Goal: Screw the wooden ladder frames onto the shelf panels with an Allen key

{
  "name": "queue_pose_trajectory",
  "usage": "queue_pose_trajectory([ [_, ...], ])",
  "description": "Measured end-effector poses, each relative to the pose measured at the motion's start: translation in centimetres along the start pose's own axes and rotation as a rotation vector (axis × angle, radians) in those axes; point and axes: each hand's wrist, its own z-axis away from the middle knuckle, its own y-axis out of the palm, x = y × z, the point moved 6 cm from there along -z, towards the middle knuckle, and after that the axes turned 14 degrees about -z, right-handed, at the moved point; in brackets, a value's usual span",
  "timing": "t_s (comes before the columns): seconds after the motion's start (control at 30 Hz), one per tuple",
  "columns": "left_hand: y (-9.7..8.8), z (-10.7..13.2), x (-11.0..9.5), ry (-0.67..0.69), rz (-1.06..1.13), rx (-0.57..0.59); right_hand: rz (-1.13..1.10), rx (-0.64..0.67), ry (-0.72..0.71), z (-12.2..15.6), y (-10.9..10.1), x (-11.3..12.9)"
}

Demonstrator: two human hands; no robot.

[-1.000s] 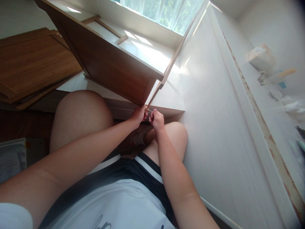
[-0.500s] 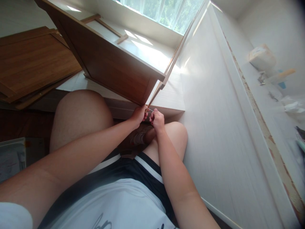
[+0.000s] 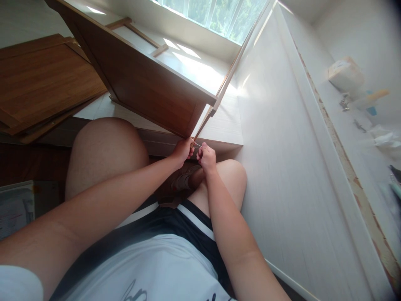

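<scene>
A brown wooden panel [image 3: 150,88] stands tilted on the pale ledge, with a narrow wooden rail [image 3: 216,106] meeting it at its lower right corner. My left hand [image 3: 183,151] is closed around that corner, its thumb by the joint. Just to the right, my right hand [image 3: 206,156] is a fist with the thumb on top. A thin shiny metal rod [image 3: 198,144] runs from the right fist to the joint; its handle, if any, is hidden. What exactly the left fingers press on is partly hidden.
Several wooden panels [image 3: 40,83] lie stacked at the left. A light wooden frame [image 3: 142,34] rests on the ledge below the window [image 3: 213,16]. A white board wall [image 3: 282,167] rises close on my right; a box [image 3: 346,75] and small items lie beyond it.
</scene>
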Motion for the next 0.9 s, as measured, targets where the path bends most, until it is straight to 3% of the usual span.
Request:
queue_pose_trajectory([
  [0.27, -0.01, -0.06, 0.04, -0.007, -0.005, 0.007, -0.038, 0.02, -0.077, 0.06, 0.12, 0.4],
  [0.9, -0.06, -0.19, 0.15, -0.003, -0.006, -0.001, -0.027, 0.007, 0.005, -0.12, 0.1, -0.18],
])
